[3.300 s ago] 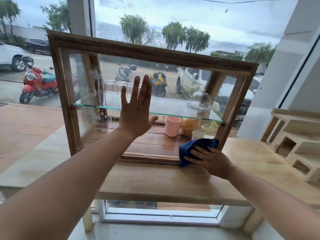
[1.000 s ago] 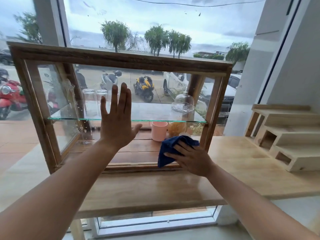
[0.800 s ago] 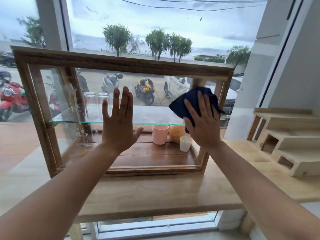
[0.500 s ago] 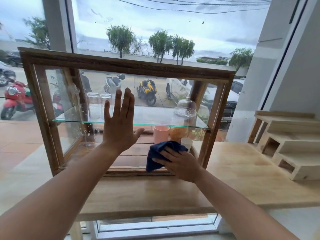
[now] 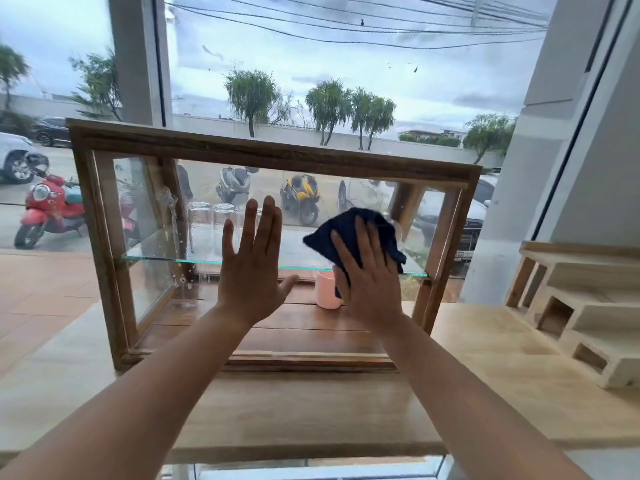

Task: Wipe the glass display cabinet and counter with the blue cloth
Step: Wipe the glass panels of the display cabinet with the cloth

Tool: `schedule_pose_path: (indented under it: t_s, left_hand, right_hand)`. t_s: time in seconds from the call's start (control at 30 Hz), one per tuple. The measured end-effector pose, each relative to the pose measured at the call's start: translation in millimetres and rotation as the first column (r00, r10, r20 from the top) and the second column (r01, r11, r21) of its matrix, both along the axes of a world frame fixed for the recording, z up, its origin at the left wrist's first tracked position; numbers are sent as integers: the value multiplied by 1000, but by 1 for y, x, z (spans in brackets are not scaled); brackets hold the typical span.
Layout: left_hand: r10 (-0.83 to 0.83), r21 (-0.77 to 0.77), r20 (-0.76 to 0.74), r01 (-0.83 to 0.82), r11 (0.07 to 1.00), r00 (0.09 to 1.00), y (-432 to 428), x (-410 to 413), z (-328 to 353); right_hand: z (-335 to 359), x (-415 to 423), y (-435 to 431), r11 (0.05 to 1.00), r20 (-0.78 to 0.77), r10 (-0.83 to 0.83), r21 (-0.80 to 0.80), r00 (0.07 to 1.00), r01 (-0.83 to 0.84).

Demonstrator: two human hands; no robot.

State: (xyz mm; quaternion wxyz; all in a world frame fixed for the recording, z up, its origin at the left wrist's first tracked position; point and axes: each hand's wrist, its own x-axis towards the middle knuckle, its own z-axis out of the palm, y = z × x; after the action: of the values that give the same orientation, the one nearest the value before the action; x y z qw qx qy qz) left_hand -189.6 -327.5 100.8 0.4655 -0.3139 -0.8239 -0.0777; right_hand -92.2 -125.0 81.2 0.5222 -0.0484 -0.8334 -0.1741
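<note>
Glass display cabinet (image 5: 273, 152) standing on the wooden counter (image 5: 485, 344), toward its far edge by the window; long axis running left to right, glazed front facing the near edge. Wooden frame, glass shelf (image 5: 166, 252) across the middle, parallel to the long axis.

Left hand (image 5: 252, 271) flat against the front glass near its centre, palm forward, fingers pointing straight up and held close together, thumb out to the right. Holding nothing.

Right hand (image 5: 369, 271) just beside it on the right half of the same pane, fingers spread and pointing up and slightly left, pressing the blue cloth (image 5: 349, 230) onto the glass. Cloth bunched, dark blue, showing above and to both sides of the fingers, reaching from above the shelf line to a little below it; no clear long axis.

Behind the pane: clear glasses (image 5: 211, 220) upside down on the shelf's left part, pink cup (image 5: 325, 291) on the cabinet floor, partly hidden by the right hand.

Stepped wooden rack (image 5: 588, 299) at the counter's right end, well apart from the cabinet.
</note>
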Motion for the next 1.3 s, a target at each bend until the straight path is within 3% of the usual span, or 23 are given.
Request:
schedule_pose_path:
  t_s: [0.1,0.17,0.27,0.4,0.63,0.73,0.87,1.1,1.3]
  left_hand:
    - [-2,-7,5,2,1000,1000,-1,-1,0]
    - [0,-10,4,0,1000,1000,-1,0,0]
    - [-1,-10,5,1,1000,1000,0,1,0]
    - [-4,-11,7,4,1000,1000,0,-1,0]
    - [-1,-23,16,1,1000,1000,1,1,1]
    - [3,-26,9,-3,1000,1000,1,2,1]
    - [4,-22,15,-4,1000,1000,1,1,1]
    - [2,-21,13,-2,1000,1000,-1,-1,0]
    - [-5,0,3,5,1000,1000,0,-2,-1]
  right_hand:
    - [-45,21,28,946,255,-28,318,966,-57]
    - [-57,40,52,938,273,-79,345,959,-21]
    - [-42,55,68,987,119,-136,107,984,124]
    - [23,37,53,943,-133,-268,-241,954,231]
    - [44,1,14,884,-244,-255,-451,936,123]
    - [43,-13,-9,922,-244,-199,-374,949,97]
    - [38,-34,-44,990,-163,-62,-137,985,40]
    - [48,-21,-23,997,-77,-2,74,997,7]
    - [38,31,59,971,-211,-233,-106,949,215]
